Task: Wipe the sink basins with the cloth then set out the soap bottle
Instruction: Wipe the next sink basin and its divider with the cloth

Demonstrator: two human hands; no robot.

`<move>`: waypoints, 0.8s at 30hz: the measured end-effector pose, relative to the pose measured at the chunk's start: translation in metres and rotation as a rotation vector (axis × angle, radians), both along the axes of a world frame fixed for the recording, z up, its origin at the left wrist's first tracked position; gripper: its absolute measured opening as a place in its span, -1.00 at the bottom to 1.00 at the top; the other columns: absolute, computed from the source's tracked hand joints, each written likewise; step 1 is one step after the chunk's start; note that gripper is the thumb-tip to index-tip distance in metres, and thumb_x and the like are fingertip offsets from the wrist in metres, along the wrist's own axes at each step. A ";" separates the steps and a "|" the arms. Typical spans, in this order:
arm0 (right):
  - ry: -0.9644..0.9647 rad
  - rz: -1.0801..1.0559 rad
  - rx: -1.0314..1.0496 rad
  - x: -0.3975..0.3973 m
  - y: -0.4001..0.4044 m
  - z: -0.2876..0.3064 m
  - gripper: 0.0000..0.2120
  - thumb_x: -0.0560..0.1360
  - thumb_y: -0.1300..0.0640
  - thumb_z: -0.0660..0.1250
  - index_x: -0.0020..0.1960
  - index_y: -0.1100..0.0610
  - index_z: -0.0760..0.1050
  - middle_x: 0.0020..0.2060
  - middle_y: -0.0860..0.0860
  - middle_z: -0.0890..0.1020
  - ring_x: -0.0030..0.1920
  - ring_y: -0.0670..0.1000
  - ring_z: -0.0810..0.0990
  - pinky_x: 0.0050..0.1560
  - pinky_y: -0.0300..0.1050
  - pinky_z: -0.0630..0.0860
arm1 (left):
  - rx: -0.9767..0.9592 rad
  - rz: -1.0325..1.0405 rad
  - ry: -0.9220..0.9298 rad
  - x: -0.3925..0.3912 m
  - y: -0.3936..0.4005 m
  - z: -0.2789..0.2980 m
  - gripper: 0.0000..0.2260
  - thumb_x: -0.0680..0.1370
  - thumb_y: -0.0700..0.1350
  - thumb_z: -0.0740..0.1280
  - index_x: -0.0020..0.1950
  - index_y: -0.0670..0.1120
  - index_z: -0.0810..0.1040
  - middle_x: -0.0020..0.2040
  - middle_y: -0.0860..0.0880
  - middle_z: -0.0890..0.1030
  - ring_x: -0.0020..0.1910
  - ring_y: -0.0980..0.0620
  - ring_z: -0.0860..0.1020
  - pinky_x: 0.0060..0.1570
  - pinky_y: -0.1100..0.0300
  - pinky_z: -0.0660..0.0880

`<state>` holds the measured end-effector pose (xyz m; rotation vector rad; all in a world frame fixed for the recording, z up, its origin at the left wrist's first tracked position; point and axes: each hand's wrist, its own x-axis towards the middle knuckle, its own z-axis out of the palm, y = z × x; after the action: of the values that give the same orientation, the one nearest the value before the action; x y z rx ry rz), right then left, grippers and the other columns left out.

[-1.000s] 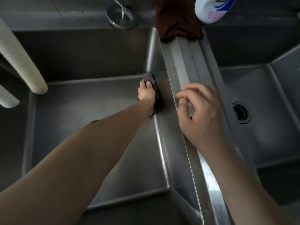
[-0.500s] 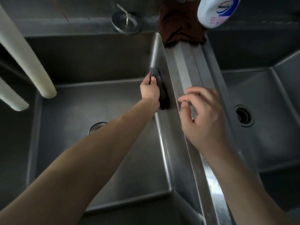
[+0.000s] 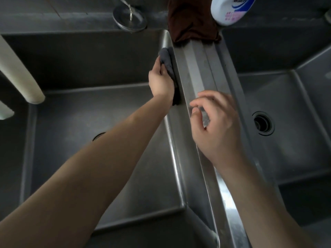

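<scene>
My left hand (image 3: 161, 80) grips a dark grey cloth (image 3: 167, 59) and presses it against the right inner wall of the left basin (image 3: 89, 111), high up near the rim. My right hand (image 3: 216, 127) hovers over the steel divider (image 3: 200, 68) between the two basins, fingers loosely curled, holding nothing that I can see. The white soap bottle (image 3: 231, 8) with a blue label stands at the back, above the right basin (image 3: 295, 133), partly cut off by the top edge.
A brown cloth (image 3: 191, 24) lies bunched on the far end of the divider. A round metal strainer lid (image 3: 129, 19) sits on the back ledge. Two pale pipes (image 3: 19, 72) reach in from the left. A drain (image 3: 263, 123) opens in the right basin.
My left hand has slid the grey cloth up the basin's right wall, from near the floor corner toward the rim. My right hand has stayed over the divider.
</scene>
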<state>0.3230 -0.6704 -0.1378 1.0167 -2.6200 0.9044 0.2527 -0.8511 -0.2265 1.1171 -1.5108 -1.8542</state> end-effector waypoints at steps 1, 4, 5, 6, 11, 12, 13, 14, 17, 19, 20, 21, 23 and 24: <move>0.004 -0.002 0.001 0.000 0.000 0.000 -0.83 0.55 0.19 0.28 -0.01 0.20 0.65 0.08 0.06 0.62 0.20 0.11 0.54 0.20 -0.35 0.34 | 0.006 -0.003 -0.050 -0.001 -0.002 -0.005 -0.63 0.68 -0.14 0.13 0.49 -0.02 0.44 0.30 0.03 0.61 0.24 0.13 0.55 0.21 0.34 0.40; 0.010 0.003 0.007 0.000 0.000 -0.002 -0.84 0.54 0.19 0.28 -0.03 0.18 0.64 0.07 0.05 0.62 0.20 0.10 0.53 0.19 -0.33 0.34 | 0.018 -0.019 -0.175 0.001 -0.006 -0.026 -0.63 0.66 -0.11 0.14 0.44 0.01 0.50 0.22 -0.02 0.65 0.15 0.03 0.60 0.17 0.29 0.48; 0.012 0.003 0.006 -0.001 0.000 -0.002 -0.85 0.54 0.19 0.28 -0.04 0.18 0.64 0.07 0.05 0.62 0.19 0.10 0.53 0.19 -0.34 0.33 | 0.044 -0.027 -0.207 0.004 -0.005 -0.033 -0.65 0.67 -0.12 0.14 0.43 -0.01 0.51 0.18 -0.03 0.65 0.09 0.06 0.61 0.06 0.38 0.48; 0.016 0.002 0.003 -0.001 0.001 -0.002 -0.85 0.54 0.19 0.29 -0.04 0.18 0.64 0.06 0.05 0.62 0.18 0.10 0.53 0.18 -0.33 0.33 | 0.066 -0.043 -0.233 0.009 -0.003 -0.038 -0.67 0.68 -0.15 0.14 0.42 -0.03 0.52 0.10 -0.01 0.65 -0.03 0.16 0.60 -0.13 0.50 0.44; 0.030 0.002 -0.028 -0.002 -0.001 -0.002 -0.85 0.54 0.21 0.29 -0.05 0.20 0.64 0.04 0.07 0.63 0.16 0.14 0.56 0.16 -0.24 0.41 | 0.043 -0.098 -0.273 0.039 0.021 -0.045 -0.69 0.69 -0.10 0.13 0.37 -0.06 0.54 0.04 -0.03 0.66 -0.06 0.23 0.64 0.00 0.39 0.50; 0.028 0.000 -0.028 -0.001 -0.001 -0.002 -0.85 0.54 0.21 0.29 -0.05 0.20 0.64 0.04 0.07 0.63 0.16 0.13 0.56 0.15 -0.23 0.43 | 0.054 -0.098 -0.256 0.042 0.025 -0.041 -0.67 0.68 -0.07 0.13 0.39 -0.03 0.53 0.15 -0.04 0.66 0.12 0.07 0.63 0.21 0.22 0.50; 0.026 -0.004 -0.028 -0.001 -0.001 -0.002 -0.84 0.55 0.20 0.28 -0.04 0.20 0.64 0.04 0.07 0.63 0.16 0.13 0.56 0.14 -0.23 0.44 | 0.060 -0.100 -0.241 0.045 0.029 -0.037 -0.66 0.67 -0.05 0.14 0.41 -0.02 0.51 0.22 -0.04 0.64 0.22 -0.02 0.59 0.33 0.09 0.46; 0.027 -0.004 -0.032 -0.001 -0.001 -0.002 -0.83 0.55 0.21 0.28 -0.04 0.20 0.65 0.04 0.07 0.63 0.16 0.13 0.56 0.14 -0.23 0.44 | 0.057 -0.103 -0.220 0.048 0.033 -0.031 -0.64 0.66 -0.03 0.14 0.42 0.00 0.51 0.25 -0.04 0.63 0.25 -0.05 0.57 0.38 0.02 0.44; 0.046 -0.007 -0.047 -0.002 0.000 -0.002 -0.84 0.54 0.24 0.29 -0.04 0.21 0.65 0.02 0.08 0.64 0.13 0.14 0.58 0.16 -0.28 0.41 | 0.063 -0.120 -0.125 0.060 0.042 -0.003 -0.62 0.64 -0.01 0.14 0.44 0.01 0.49 0.30 -0.02 0.61 0.31 -0.02 0.54 0.43 0.00 0.39; 0.050 -0.022 -0.075 -0.001 0.000 -0.001 -0.84 0.53 0.27 0.29 -0.04 0.22 0.65 0.00 0.09 0.66 0.11 0.14 0.58 0.17 -0.36 0.36 | 0.056 -0.122 -0.071 0.068 0.046 0.013 -0.63 0.68 -0.07 0.13 0.48 -0.04 0.45 0.36 -0.02 0.56 0.36 0.04 0.48 0.47 0.10 0.32; 0.050 -0.031 -0.094 -0.001 0.000 0.000 -0.84 0.52 0.28 0.28 -0.05 0.23 0.65 -0.01 0.09 0.66 0.11 0.14 0.58 0.18 -0.38 0.35 | 0.042 -0.120 -0.047 0.072 0.050 0.021 -0.64 0.69 -0.09 0.13 0.49 -0.06 0.43 0.38 -0.03 0.55 0.37 0.06 0.47 0.47 0.15 0.30; 0.049 -0.037 -0.111 0.000 0.000 0.001 -0.83 0.52 0.29 0.28 -0.04 0.24 0.65 -0.01 0.09 0.67 0.10 0.14 0.59 0.18 -0.35 0.37 | 0.019 -0.116 -0.027 0.077 0.054 0.028 -0.64 0.70 -0.10 0.13 0.49 -0.08 0.43 0.38 -0.03 0.55 0.37 0.07 0.47 0.45 0.19 0.30; 0.050 -0.044 -0.135 0.000 0.001 0.002 -0.82 0.52 0.31 0.27 -0.03 0.24 0.66 -0.01 0.09 0.67 0.10 0.14 0.60 0.16 -0.23 0.45 | -0.051 -0.130 0.006 0.088 0.063 0.035 -0.63 0.69 -0.07 0.13 0.49 -0.07 0.44 0.35 -0.07 0.55 0.35 0.07 0.48 0.43 0.21 0.32; 0.053 -0.049 -0.147 0.000 0.002 0.002 -0.82 0.52 0.31 0.27 -0.02 0.25 0.66 -0.01 0.09 0.68 0.10 0.13 0.60 0.15 -0.18 0.47 | -0.078 -0.138 0.016 0.094 0.067 0.037 -0.61 0.68 -0.03 0.12 0.49 -0.04 0.44 0.32 -0.09 0.55 0.32 0.07 0.50 0.43 0.18 0.33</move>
<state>0.3230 -0.6685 -0.1360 0.9228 -2.4819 1.0265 0.3465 -0.7844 -0.1898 0.9816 -1.6740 -1.8715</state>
